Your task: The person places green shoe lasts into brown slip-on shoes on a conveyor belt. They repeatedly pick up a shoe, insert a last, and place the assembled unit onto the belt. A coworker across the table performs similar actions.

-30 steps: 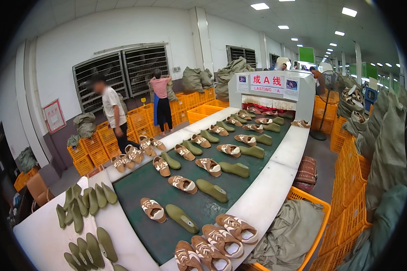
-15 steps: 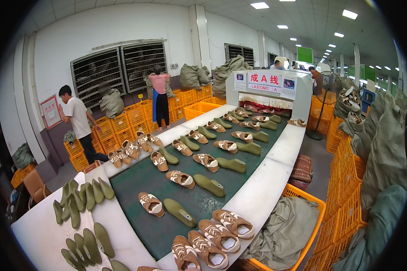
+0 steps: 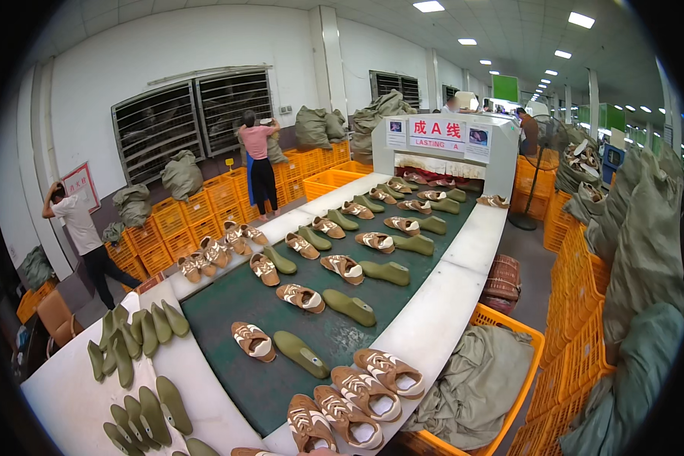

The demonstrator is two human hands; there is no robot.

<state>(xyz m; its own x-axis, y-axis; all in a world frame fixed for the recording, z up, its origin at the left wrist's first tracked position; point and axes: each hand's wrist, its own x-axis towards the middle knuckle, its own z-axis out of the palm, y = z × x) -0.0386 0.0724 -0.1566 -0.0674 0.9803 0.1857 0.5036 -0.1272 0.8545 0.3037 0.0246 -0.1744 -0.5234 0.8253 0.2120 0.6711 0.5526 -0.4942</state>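
Shoes (image 3: 355, 387), brown, white-striped, laced, pale inside

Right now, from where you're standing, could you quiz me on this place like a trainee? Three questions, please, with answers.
1. True or false: every brown shoe in view sits on the dark green belt.
2. Fill in the blank: the nearest shoe on the belt has a green foot form lying just to its ____ in the picture.
3. What lies in the orange crate beside the right-hand white ledge?

Key:
1. False: some stand on the right-hand white ledge.
2. Right.
3. Crumpled grey-green cloth.
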